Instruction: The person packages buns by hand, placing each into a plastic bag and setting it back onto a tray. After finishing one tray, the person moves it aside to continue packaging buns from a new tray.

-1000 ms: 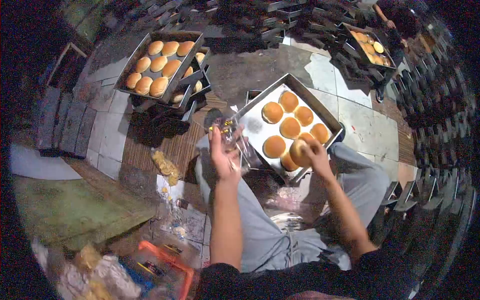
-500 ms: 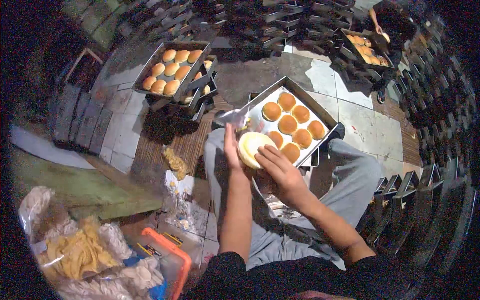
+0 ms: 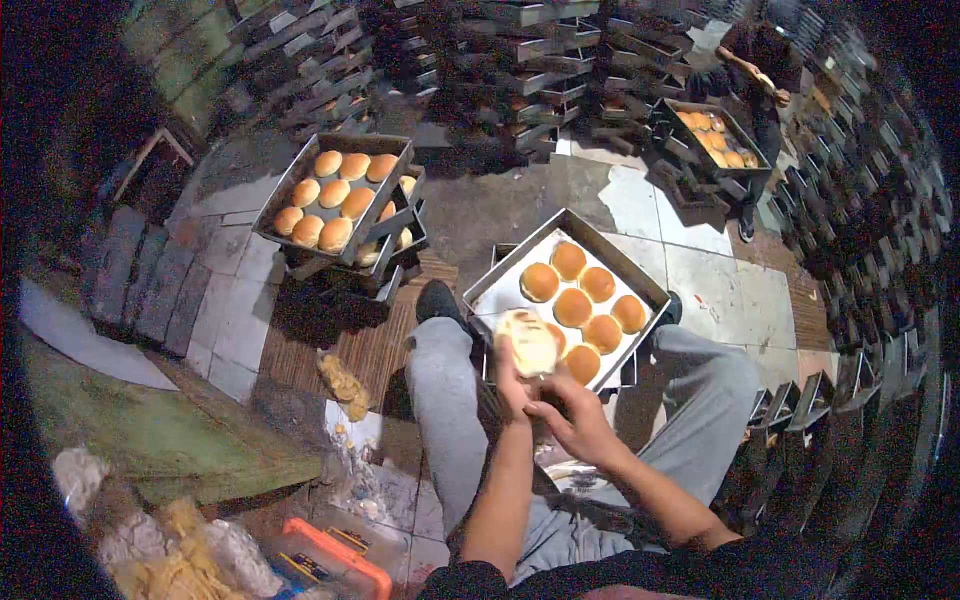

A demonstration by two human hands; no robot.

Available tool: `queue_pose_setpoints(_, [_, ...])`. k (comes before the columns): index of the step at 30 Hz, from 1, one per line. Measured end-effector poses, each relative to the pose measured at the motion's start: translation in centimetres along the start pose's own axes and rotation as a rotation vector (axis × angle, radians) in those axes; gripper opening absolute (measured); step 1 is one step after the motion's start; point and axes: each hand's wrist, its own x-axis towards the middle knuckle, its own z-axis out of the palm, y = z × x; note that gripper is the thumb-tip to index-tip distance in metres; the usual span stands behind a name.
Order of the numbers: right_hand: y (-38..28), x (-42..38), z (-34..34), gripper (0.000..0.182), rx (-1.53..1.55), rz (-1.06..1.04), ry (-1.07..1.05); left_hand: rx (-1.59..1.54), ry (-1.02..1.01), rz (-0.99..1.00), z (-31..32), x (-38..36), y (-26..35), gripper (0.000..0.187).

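A round bun (image 3: 529,345) stands tilted above the near left corner of a metal tray, its pale face turned up with darker streaks near the top. My left hand (image 3: 513,388) is closed around its left and lower side. The fingers of my right hand (image 3: 577,418) are curled at the bun's lower right edge, their tips partly hidden. Several golden-brown buns (image 3: 573,308) lie in the tray (image 3: 508,298), between my knees. One of them is partly covered by the bun in my hands.
Stacked trays of buns (image 3: 335,193) stand at left. Another person (image 3: 760,75) stands beside a bun tray (image 3: 722,140) at far right. Stacks of dark pans (image 3: 550,70) line the back. At lower left are a plastic bag with yellowish filling (image 3: 180,560) and an orange-rimmed box (image 3: 340,550).
Both hands and the bun have moved down and slightly right in view. My right hand has gone from across the bun's face to its lower edge. The view has tilted upward.
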Motion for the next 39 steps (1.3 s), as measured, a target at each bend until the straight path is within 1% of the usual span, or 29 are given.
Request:
queue_pose_setpoints(1, [0.2, -0.4, 0.3, 0.015, 0.064, 0.096, -0.008, 0.043, 0.048, -0.044, -0.3, 0.3, -0.6, 0.062])
queue_pose_setpoints(3, [0.7, -0.9, -1.1, 0.014, 0.1, 0.122, -0.271, 0.061, -0.002, -0.025, -1.3, 0.4, -1.1, 0.059])
queue_pose_setpoints(5, [-0.4, -2.2, -4.7, 0.017, 0.32, 0.016, -0.819, 0.003, 0.022, -0.021, 1.7, -1.7, 1.3, 0.058])
queue_pose_setpoints(6, [-0.2, -2.4, -5.5, 0.019, 0.646, 0.062, -1.135, 0.013, 0.002, -0.063, 3.6, -2.6, 3.5, 0.058])
queue_pose_setpoints(7, [-0.5, -2.4, -5.8, 0.019, 0.649, 0.054, -1.138, 0.01, 0.022, -0.051, 4.3, -2.6, 4.5, 0.059])
queue_pose_setpoints(9, [-1.5, -2.4, -6.3, 0.019, 0.189, 0.217, -0.365, 0.028, 0.008, -0.054, 5.6, -3.8, 6.0, 0.057])
queue_pose_setpoints(10, [-0.9, -2.5, -5.1, 0.017, -0.042, 0.097, 0.046, 0.067, -0.089, -0.061, 6.3, -5.4, 6.8, 0.058])
queue_pose_setpoints(11, [-1.1, -2.4, -4.7, 0.017, -0.033, 0.087, 0.039, 0.072, -0.087, -0.047, 7.0, -7.5, 7.0, 0.058])
queue_pose_setpoints(13, [-1.5, -1.6, -4.9, 0.016, 0.05, -0.323, 0.024, 0.307, 0.019, 0.043, 7.6, -11.5, 6.4, 0.063])
queue_pose_setpoints(15, [-0.9, -2.5, -3.3, 0.012, 0.208, -0.19, 0.023, 0.677, 0.076, -0.085, 3.0, -14.8, 8.0, 0.066])
queue_pose_setpoints(17, [-0.4, -2.2, -2.3, 0.012, 0.328, -0.084, 0.056, 1.346, 0.137, -0.378, 3.8, -16.5, 13.1, 0.06])
queue_pose_setpoints(18, [-0.3, -1.7, -1.8, 0.012, 0.334, -0.094, 0.054, 1.723, 0.288, -0.323, 5.1, -16.7, 13.8, 0.038])
queue_pose_setpoints(19, [-0.3, -1.3, -1.3, 0.011, 0.343, -0.089, 0.062, 1.725, 0.297, -0.323, 5.9, -16.5, 13.8, 0.038])
queue_pose_setpoints(21, [-1.2, -0.8, -1.1, 0.011, 0.349, -0.073, 0.069, 1.699, 0.075, 0.863, 7.5, -15.9, 13.1, 0.02])
queue_pose_setpoints(22, [-1.9, -0.4, -1.3, 0.011, 0.281, -0.14, 0.038, 1.591, -0.008, 0.892, 8.6, -15.7, 13.1, 0.014])
queue_pose_setpoints(23, [-3.1, -0.1, -1.6, 0.012, 0.213, -0.21, 0.008, 1.59, -0.007, 0.89, 8.0, -15.6, 13.1, 0.014])
queue_pose_setpoints(25, [-6.1, -1.3, -3.5, 0.014, -0.012, -0.42, 0.069, 1.477, -0.191, 0.9, 6.0, -14.5, 13.6, 0.012])
queue_pose_setpoints(27, [-4.3, -2.1, -3.4, 0.012, -0.099, -0.527, 0.324, 1.398, -0.193, 0.844, 4.9, -15.5, 13.9, 0.008])
queue_pose_setpoints(28, [-2.9, -1.6, -3.4, 0.012, -0.002, -0.334, 0.231, 1.277, -0.051, 0.654, 5.0, -16.2, 13.7, 0.007])
queue_pose_setpoints(29, [-1.6, -1.8, -3.7, 0.012, -0.006, -0.335, 0.229, 1.143, 0.085, 0.469, 5.0, -16.4, 13.2, 0.006])
queue_pose_setpoints(30, [-0.3, -2.4, -3.9, 0.012, 0.153, -0.114, 0.107, 0.985, 0.083, 0.484, 4.6, -15.9, 12.2, 0.008])
queue_pose_setpoints(31, [-0.5, -2.4, -3.9, 0.013, 0.309, 0.105, -0.011, 0.979, 0.078, 0.489, 4.0, -15.8, 12.1, 0.008])
queue_pose_setpoints(33, [-1.6, -2.1, -3.7, 0.015, 0.39, 0.091, -0.002, 1.014, 0.023, 0.515, 3.3, -15.5, 12.1, 0.008])
queue_pose_setpoints(34, [-2.5, -1.4, -4.0, 0.015, 0.353, 0.141, 0.055, 1.277, 0.013, 0.746, 5.8, -15.6, 12.9, 0.008])
queue_pose_setpoints(35, [-3.3, -0.4, -4.3, 0.016, 0.313, 0.192, 0.107, 1.266, 0.014, 0.741, 6.7, -14.5, 13.0, 0.008])
queue_pose_setpoints(36, [-4.1, 0.8, -4.1, 0.016, 0.393, 0.301, 0.079, 1.316, -0.009, 0.777, 7.3, -13.5, 13.0, 0.009])
queue_pose_setpoints(37, [-2.7, 1.9, -3.2, 0.016, 0.405, 0.282, 0.048, 1.369, -0.027, 0.808, 7.8, -12.8, 13.1, 0.009])
queue_pose_setpoints(38, [-1.6, 3.0, -2.5, 0.015, 0.521, 0.359, 0.028, 1.5, -0.016, 0.805, 8.6, -12.5, 13.5, 0.012])
queue_pose_setpoints(39, [-0.4, 3.9, -1.8, 0.014, 0.637, 0.434, 0.009, 1.498, -0.008, 0.795, 8.4, -12.9, 13.9, 0.012])
